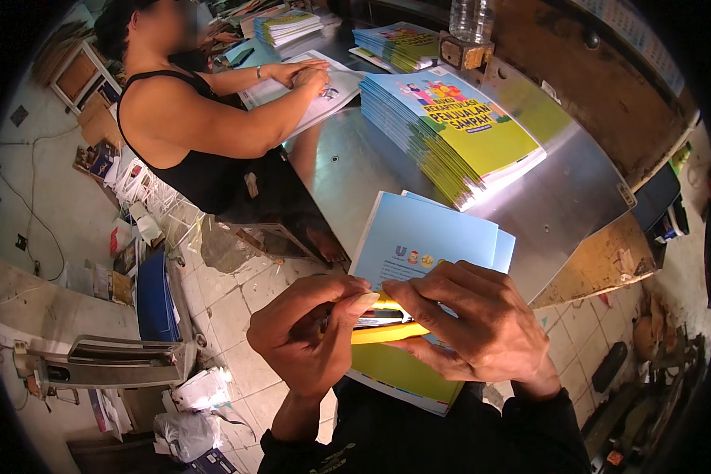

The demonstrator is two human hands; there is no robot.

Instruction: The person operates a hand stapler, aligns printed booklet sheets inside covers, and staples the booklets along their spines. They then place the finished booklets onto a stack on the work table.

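A small yellow stapler is held between my two hands, its yellow halves spread with metal showing between them. My left hand pinches its left end, thumb and forefinger pressed together. On the other end, the fingers of my right hand close round the yellow body. Whether a staple strip sits inside is too small to tell. Below the hands lies a blue and green booklet, its far end at the table edge and its near end by my lap. A second sheet or booklet pokes out from under it.
A tall stack of booklets stands on the metal table, with a smaller stack behind. A co-worker at the left presses both hands on open pages. A clear plastic jar rests on a block. Papers and bags litter the floor.
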